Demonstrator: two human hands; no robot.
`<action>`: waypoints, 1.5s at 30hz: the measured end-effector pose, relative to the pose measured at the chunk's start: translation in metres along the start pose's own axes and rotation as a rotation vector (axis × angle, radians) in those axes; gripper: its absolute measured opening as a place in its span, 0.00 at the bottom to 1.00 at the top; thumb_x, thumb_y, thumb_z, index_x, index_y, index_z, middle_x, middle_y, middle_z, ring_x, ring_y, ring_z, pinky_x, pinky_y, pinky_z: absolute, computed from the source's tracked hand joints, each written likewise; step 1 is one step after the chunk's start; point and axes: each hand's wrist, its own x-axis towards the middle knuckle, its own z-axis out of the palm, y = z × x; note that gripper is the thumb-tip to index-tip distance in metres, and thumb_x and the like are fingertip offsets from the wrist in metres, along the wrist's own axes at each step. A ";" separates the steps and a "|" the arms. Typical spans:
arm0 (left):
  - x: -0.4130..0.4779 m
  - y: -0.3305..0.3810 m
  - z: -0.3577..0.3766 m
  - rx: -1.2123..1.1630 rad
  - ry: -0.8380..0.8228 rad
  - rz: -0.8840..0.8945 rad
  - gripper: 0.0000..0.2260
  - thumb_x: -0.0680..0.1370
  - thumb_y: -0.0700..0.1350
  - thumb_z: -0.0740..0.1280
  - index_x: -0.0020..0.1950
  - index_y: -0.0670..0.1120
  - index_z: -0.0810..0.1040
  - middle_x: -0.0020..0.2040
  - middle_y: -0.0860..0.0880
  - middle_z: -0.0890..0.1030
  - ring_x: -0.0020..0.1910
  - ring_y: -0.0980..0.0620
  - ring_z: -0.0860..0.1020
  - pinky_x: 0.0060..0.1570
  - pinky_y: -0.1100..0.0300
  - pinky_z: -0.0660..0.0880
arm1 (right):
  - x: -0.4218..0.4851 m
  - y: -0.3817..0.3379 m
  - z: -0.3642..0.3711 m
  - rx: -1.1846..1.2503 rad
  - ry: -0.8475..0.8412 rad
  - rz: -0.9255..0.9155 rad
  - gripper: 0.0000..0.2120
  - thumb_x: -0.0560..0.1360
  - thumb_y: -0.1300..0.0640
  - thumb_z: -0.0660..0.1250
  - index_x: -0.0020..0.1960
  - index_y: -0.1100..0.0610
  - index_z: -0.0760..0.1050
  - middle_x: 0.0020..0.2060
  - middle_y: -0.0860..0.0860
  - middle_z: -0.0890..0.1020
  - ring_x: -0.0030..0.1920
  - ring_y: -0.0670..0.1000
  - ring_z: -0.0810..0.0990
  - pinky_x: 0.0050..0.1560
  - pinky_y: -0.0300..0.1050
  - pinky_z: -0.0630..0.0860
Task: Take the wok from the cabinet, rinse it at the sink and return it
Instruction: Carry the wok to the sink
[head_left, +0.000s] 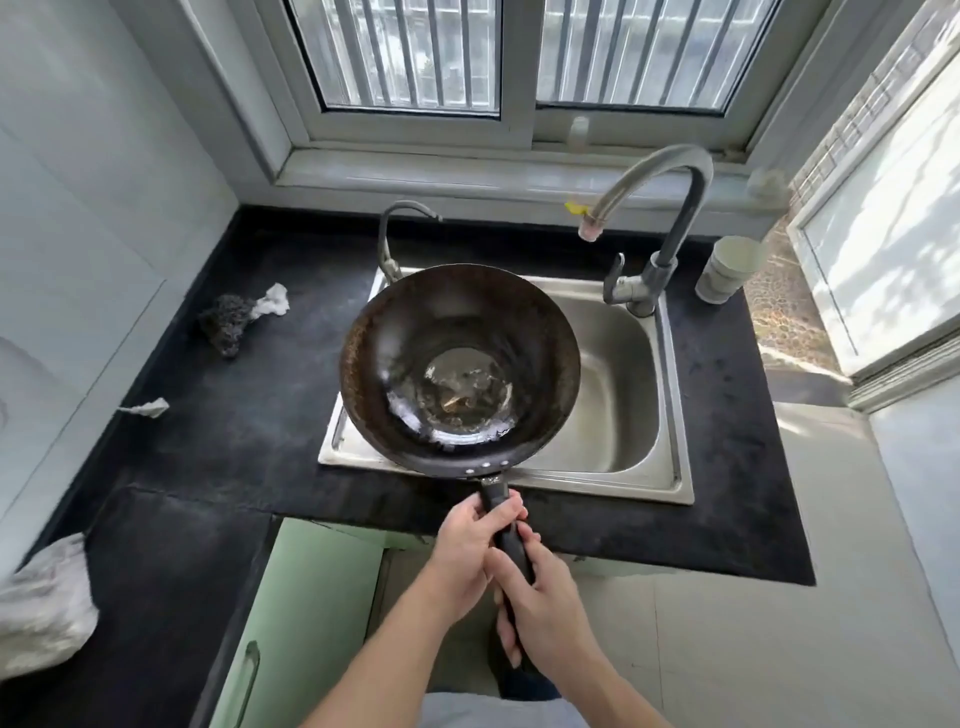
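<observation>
Both bare forearms reach forward from the near edge and meet at centre. The left hand is clenched farther out, and the right hand is clenched just behind, touching it.

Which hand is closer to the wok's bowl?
The left hand. It grips the wok handle higher up, just below the rivets where the bowl starts. The right hand holds the same handle lower down, nearer the person's body.
</observation>
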 end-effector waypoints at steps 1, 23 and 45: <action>0.008 0.004 0.005 -0.005 0.004 -0.013 0.04 0.78 0.35 0.67 0.52 0.37 0.76 0.39 0.45 0.78 0.33 0.50 0.79 0.48 0.49 0.80 | 0.009 -0.003 -0.005 0.001 -0.003 0.008 0.06 0.81 0.52 0.64 0.49 0.54 0.75 0.26 0.53 0.78 0.20 0.53 0.73 0.18 0.43 0.69; 0.064 0.030 -0.006 0.112 -0.040 -0.205 0.10 0.80 0.37 0.66 0.60 0.35 0.77 0.56 0.40 0.84 0.51 0.46 0.84 0.52 0.54 0.81 | 0.067 0.008 0.000 0.077 0.067 0.146 0.05 0.81 0.56 0.65 0.47 0.55 0.77 0.26 0.52 0.77 0.20 0.55 0.73 0.19 0.41 0.68; 0.076 0.030 -0.031 0.358 -0.133 -0.450 0.17 0.77 0.45 0.71 0.61 0.35 0.80 0.60 0.36 0.82 0.52 0.45 0.81 0.51 0.56 0.78 | 0.079 0.045 0.020 -0.060 0.184 0.154 0.07 0.83 0.52 0.60 0.55 0.54 0.74 0.21 0.53 0.77 0.20 0.51 0.74 0.23 0.42 0.70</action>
